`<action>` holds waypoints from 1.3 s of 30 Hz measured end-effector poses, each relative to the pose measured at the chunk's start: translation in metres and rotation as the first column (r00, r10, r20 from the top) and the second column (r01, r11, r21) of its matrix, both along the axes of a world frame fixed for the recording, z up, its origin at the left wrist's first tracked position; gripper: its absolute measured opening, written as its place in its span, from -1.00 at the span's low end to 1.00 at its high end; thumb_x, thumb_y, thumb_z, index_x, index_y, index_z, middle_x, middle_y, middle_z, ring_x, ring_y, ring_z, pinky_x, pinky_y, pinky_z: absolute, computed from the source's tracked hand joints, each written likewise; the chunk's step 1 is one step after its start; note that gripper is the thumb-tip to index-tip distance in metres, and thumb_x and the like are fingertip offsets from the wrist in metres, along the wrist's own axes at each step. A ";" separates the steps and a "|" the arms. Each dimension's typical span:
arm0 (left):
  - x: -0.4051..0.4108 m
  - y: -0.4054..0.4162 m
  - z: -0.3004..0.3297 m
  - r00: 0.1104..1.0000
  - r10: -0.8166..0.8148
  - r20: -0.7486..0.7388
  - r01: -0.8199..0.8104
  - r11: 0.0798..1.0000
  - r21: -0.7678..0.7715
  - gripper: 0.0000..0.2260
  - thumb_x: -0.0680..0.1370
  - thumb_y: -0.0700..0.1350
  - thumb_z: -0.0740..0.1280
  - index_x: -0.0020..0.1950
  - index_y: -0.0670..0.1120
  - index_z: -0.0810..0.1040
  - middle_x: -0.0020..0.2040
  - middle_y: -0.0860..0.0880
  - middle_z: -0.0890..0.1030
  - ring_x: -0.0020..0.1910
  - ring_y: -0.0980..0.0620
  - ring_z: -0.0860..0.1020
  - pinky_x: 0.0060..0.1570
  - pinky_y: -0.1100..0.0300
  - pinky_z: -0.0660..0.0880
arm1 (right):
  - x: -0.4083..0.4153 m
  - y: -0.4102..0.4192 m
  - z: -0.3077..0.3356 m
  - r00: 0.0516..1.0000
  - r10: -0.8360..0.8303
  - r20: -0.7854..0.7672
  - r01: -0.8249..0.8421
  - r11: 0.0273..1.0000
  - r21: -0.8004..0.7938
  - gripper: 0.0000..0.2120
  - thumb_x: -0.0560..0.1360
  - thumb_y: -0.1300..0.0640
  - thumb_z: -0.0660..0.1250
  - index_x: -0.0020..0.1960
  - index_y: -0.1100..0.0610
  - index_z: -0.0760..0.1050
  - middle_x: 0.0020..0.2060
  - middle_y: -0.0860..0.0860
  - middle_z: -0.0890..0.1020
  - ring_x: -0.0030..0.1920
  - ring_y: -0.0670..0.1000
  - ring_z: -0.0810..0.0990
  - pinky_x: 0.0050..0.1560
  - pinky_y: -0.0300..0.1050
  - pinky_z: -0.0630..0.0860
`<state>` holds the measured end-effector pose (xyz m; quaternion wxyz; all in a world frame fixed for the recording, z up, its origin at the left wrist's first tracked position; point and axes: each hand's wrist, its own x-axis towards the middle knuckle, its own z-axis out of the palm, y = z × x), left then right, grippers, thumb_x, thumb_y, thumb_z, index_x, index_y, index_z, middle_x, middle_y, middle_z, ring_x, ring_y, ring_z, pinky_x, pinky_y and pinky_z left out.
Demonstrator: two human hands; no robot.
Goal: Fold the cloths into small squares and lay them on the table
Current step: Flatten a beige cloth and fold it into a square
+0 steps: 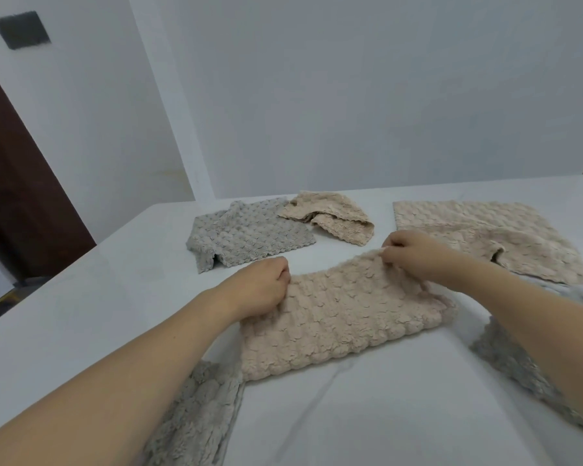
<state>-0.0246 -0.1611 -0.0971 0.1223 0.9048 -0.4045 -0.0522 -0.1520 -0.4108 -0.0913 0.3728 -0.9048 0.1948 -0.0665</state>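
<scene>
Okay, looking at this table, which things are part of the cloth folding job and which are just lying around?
Job: beige cloth pinched by left hand and right hand; grey cloth; crumpled beige cloth; large beige cloth; table.
Lying about: dark door; wall vent.

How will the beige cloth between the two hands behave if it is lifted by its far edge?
The beige cloth will probably hang limp: its far edge already sags between the left hand and right hand pinching it. The fluffy, bumpy pile suggests it is light for its size. It should grip the smooth white table somewhat, so dragging may bunch it.
</scene>
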 end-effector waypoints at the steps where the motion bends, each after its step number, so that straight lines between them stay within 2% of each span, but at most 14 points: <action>1: -0.001 0.001 0.001 1.000 -0.003 0.030 0.004 1.000 -0.017 -0.80 0.67 -0.06 0.05 -0.11 -0.03 0.35 -0.18 0.02 0.48 -0.21 0.03 0.43 -0.19 0.08 0.36 | -0.002 -0.002 0.004 0.999 -0.015 0.034 0.010 0.991 0.132 -0.87 0.56 0.15 0.26 -0.05 0.20 0.53 -0.28 0.07 0.58 -0.49 -0.07 0.50 -0.49 -0.20 0.39; 4: -0.001 0.005 0.003 0.983 -0.039 0.180 0.036 0.999 0.016 -0.78 0.68 0.01 0.00 -0.08 -0.01 0.33 -0.27 0.01 0.48 -0.29 0.01 0.43 -0.27 0.06 0.36 | -0.007 -0.008 0.010 0.993 -0.077 0.085 0.039 0.926 0.375 -0.92 0.54 0.13 0.35 -0.02 0.14 0.56 -0.19 0.07 0.62 -0.32 -0.04 0.58 -0.44 -0.22 0.46; 6: 0.002 0.008 0.003 0.976 -0.058 0.209 0.054 0.998 0.027 -0.75 0.68 0.08 0.00 -0.10 0.02 0.33 -0.28 0.03 0.49 -0.30 0.02 0.45 -0.28 0.08 0.37 | -0.008 -0.008 0.009 0.991 -0.115 0.075 0.075 0.912 0.403 -0.90 0.55 0.12 0.34 -0.03 0.16 0.56 -0.26 0.05 0.60 -0.38 -0.05 0.56 -0.52 -0.27 0.42; 8: 0.006 0.009 0.001 0.971 -0.084 0.224 0.076 0.996 0.044 -0.71 0.67 0.14 0.00 -0.16 0.04 0.33 -0.29 0.06 0.49 -0.31 0.07 0.46 -0.30 0.10 0.36 | -0.007 -0.007 0.005 0.987 -0.148 0.062 0.125 0.953 0.277 -0.82 0.56 0.07 0.34 -0.07 0.20 0.55 -0.38 0.04 0.53 -0.47 -0.02 0.47 -0.52 -0.23 0.37; 10: 0.009 0.009 -0.001 0.966 -0.102 0.236 0.090 0.994 0.062 -0.67 0.67 0.15 0.00 -0.22 0.05 0.30 -0.32 0.08 0.46 -0.33 0.12 0.43 -0.30 0.11 0.33 | -0.001 -0.007 0.003 0.987 -0.152 0.057 0.150 0.988 0.048 -0.74 0.57 0.02 0.31 -0.16 0.20 0.51 -0.44 0.02 0.48 -0.45 0.01 0.44 -0.43 -0.19 0.35; 13: 0.017 0.005 -0.005 0.967 -0.089 0.239 0.071 0.994 0.080 -0.64 0.67 0.15 -0.01 -0.26 0.05 0.29 -0.33 0.08 0.44 -0.34 0.12 0.40 -0.26 0.10 0.34 | 0.015 -0.006 0.001 0.991 -0.120 0.053 0.129 0.968 -0.216 -0.72 0.59 -0.03 0.24 -0.20 0.12 0.46 -0.32 0.03 0.55 -0.25 0.06 0.54 -0.26 -0.12 0.41; 17: 0.023 -0.006 -0.008 0.971 -0.038 0.238 0.002 0.989 0.151 -0.64 0.67 0.16 -0.02 -0.22 0.03 0.35 -0.25 0.06 0.50 -0.27 0.06 0.46 -0.23 0.10 0.40 | 0.036 -0.008 -0.003 0.989 -0.147 -0.007 0.133 0.908 -0.397 -0.70 0.63 -0.08 0.12 0.00 0.12 0.47 -0.10 0.07 0.59 -0.12 0.07 0.54 -0.15 -0.05 0.46; 19: 0.021 -0.011 -0.006 0.943 0.002 0.334 -0.071 0.978 0.194 -0.69 0.68 0.12 0.00 -0.07 -0.01 0.41 -0.11 0.00 0.57 -0.17 0.01 0.45 -0.15 0.09 0.43 | 0.040 -0.001 -0.002 0.988 -0.152 -0.008 0.130 0.873 -0.471 -0.68 0.65 -0.07 0.05 0.13 0.14 0.43 0.00 0.08 0.55 -0.07 0.10 0.53 -0.11 -0.02 0.47; 22: 0.009 -0.018 -0.002 0.872 0.123 0.473 -0.126 0.992 -0.024 -0.80 0.63 -0.10 0.08 0.14 -0.11 0.44 0.07 -0.07 0.52 -0.05 -0.03 0.39 -0.05 0.10 0.34 | 0.039 0.019 -0.004 0.995 -0.027 0.101 0.079 0.823 -0.562 -0.65 0.65 0.04 0.01 0.33 0.15 0.38 0.20 0.11 0.50 0.13 0.15 0.51 0.12 0.06 0.47; 25: -0.024 -0.031 -0.005 0.940 0.138 0.312 -0.055 0.964 -0.262 -0.76 0.61 -0.16 0.09 0.22 -0.15 0.45 0.15 -0.07 0.49 0.12 -0.07 0.42 0.16 0.03 0.38 | 0.029 0.047 -0.018 0.992 0.117 0.049 -0.069 0.818 -0.571 -0.63 0.65 0.04 -0.01 0.36 0.13 0.37 0.31 0.06 0.46 0.31 0.10 0.43 0.32 0.03 0.34; 27: -0.041 -0.042 -0.021 0.970 0.100 0.224 -0.065 0.985 -0.157 -0.67 0.65 -0.06 0.06 0.33 -0.17 0.41 0.29 -0.13 0.46 0.28 -0.14 0.40 0.30 -0.03 0.32 | 0.026 0.055 -0.033 0.987 0.138 -0.084 -0.161 0.804 -0.573 -0.59 0.66 -0.01 -0.06 0.39 0.12 0.34 0.38 0.04 0.39 0.43 0.08 0.31 0.42 0.02 0.20; 30: -0.054 -0.046 -0.045 0.983 0.133 0.126 -0.139 0.990 0.037 -0.47 0.66 0.11 -0.05 0.57 -0.11 0.14 0.57 -0.10 0.16 0.55 -0.10 0.10 0.52 -0.05 -0.01 | 0.024 0.053 -0.046 0.980 0.105 -0.169 -0.180 0.831 -0.527 -0.49 0.66 -0.08 -0.13 0.56 0.06 0.07 0.56 0.00 0.10 0.55 0.00 0.01 0.52 0.04 -0.09; 33: -0.053 -0.039 -0.045 0.985 0.133 0.108 -0.142 0.987 0.078 -0.46 0.66 0.13 -0.12 0.61 -0.05 -0.03 0.62 -0.02 -0.02 0.58 0.00 -0.07 0.53 -0.01 -0.16 | 0.021 0.047 -0.050 0.978 0.117 -0.171 -0.192 0.825 -0.531 -0.48 0.65 -0.11 -0.16 0.58 0.00 -0.03 0.57 -0.03 0.00 0.56 -0.03 -0.07 0.53 0.02 -0.16; 39: -0.049 -0.003 -0.035 0.971 0.234 0.051 -0.239 0.935 0.262 -0.44 0.67 0.15 -0.19 0.61 -0.06 -0.15 0.62 -0.02 -0.14 0.58 0.00 -0.16 0.53 0.02 -0.20 | 0.018 0.025 -0.046 0.971 0.053 -0.233 -0.167 0.850 -0.500 -0.46 0.65 -0.08 -0.19 0.59 0.05 -0.08 0.58 0.00 -0.07 0.56 0.01 -0.11 0.53 0.05 -0.16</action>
